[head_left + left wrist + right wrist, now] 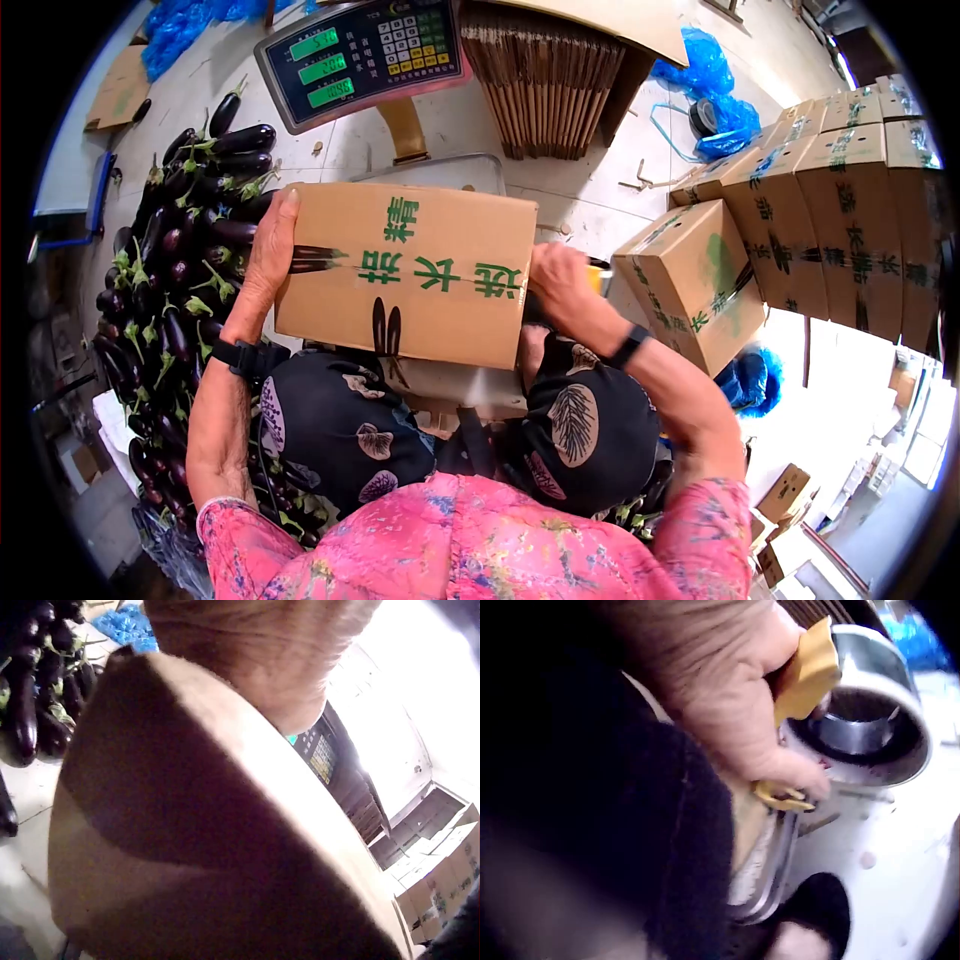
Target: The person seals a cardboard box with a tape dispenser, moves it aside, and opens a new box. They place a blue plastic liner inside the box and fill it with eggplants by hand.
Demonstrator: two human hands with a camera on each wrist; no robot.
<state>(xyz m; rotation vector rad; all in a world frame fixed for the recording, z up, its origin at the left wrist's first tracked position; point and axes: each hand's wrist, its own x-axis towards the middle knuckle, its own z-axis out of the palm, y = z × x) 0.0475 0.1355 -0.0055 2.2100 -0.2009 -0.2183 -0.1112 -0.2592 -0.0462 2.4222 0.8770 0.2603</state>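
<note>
The left hand (266,245) is touching the left end of the printed carton (455,325); how far its fingers are bending cannot be determined. The right hand (568,285) is gripping the tape dispenser (810,675) by its yellow part, near the carton's right end. The carton is lying over the metal platform (470,176), before the knees; eggplants (170,260) are lying leftward.

Over on the left, a great glossy heap of eggplants (178,272), green caps and all! Up top, flattened cardboard (540,88), packed sheet against sheet! Out right, printed cartons (846,205) stacked in rows, with crumpled blue plastic (738,122) nearby!
</note>
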